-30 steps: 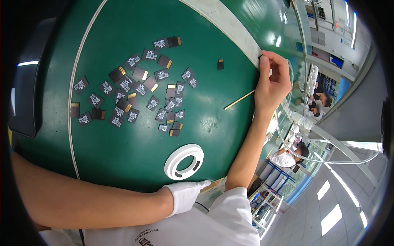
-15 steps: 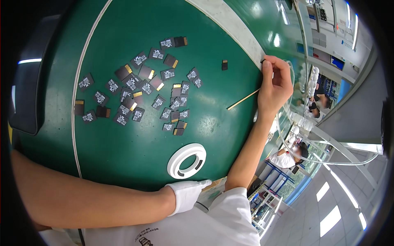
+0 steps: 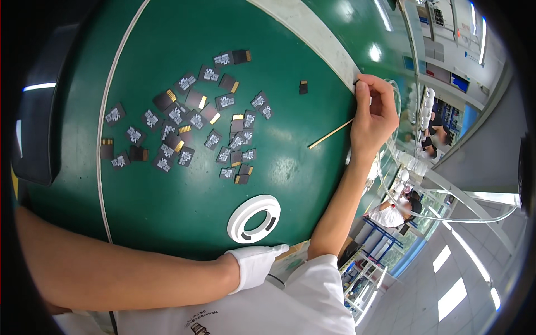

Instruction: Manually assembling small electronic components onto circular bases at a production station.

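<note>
Currently, in the head view, a tiny dark piece (image 3: 357,82) is pinched by the bare right hand (image 3: 376,114) beside the pale border strip (image 3: 312,30). Clustered black memory cards (image 3: 196,119) are separated from it by open green tabletop (image 3: 282,131); finger spacing on the white-gloved left hand (image 3: 256,268) cannot be judged.

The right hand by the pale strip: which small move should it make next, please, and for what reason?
Probably the right hand should set the small dark piece it seems to pinch beside the lone memory card. That card is the nearest one to this hand and lies apart from the group of cards.
</note>
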Tool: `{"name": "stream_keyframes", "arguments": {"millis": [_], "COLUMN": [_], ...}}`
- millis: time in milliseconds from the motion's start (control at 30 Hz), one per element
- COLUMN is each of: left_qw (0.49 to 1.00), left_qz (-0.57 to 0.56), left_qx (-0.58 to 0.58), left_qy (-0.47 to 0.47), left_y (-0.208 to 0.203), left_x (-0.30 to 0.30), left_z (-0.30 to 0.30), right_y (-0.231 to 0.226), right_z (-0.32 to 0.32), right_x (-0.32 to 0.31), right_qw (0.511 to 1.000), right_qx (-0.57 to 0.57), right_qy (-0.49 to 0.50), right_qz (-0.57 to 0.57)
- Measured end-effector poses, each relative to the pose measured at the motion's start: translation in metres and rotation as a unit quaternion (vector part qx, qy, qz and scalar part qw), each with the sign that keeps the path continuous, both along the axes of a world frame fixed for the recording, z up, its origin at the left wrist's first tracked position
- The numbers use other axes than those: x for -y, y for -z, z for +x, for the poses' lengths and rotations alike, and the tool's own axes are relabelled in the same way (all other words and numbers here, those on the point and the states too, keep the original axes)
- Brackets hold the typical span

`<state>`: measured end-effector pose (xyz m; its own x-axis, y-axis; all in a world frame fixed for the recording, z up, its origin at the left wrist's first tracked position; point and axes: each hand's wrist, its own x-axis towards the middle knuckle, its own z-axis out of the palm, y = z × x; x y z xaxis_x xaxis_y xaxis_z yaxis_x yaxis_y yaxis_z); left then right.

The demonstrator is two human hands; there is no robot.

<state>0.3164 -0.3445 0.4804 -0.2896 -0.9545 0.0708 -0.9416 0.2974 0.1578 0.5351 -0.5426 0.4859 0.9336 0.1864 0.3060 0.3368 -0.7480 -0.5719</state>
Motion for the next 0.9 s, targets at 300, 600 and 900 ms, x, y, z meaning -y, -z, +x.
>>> {"name": "stream_keyframes", "arguments": {"millis": [300,600,900], "left_qw": [1.000,1.000,0.999], "left_qz": [-0.024,-0.019,-0.038], "left_qx": [0.014,0.023,0.021], "left_qy": [0.000,0.009,-0.009], "left_y": [0.002,-0.003,0.000], "left_x": [-0.006,-0.008,-0.007], "left_z": [-0.002,0.004,0.001], "right_y": [-0.004,-0.001,-0.001], "right_z": [0.000,0.000,-0.001], "right_x": [-0.007,-0.004,-0.006], "right_qw": [1.000,0.997,0.995], "right_qx": [0.004,-0.008,-0.005], "right_qy": [-0.003,0.028,0.083], "right_qz": [-0.025,0.068,0.060]}}
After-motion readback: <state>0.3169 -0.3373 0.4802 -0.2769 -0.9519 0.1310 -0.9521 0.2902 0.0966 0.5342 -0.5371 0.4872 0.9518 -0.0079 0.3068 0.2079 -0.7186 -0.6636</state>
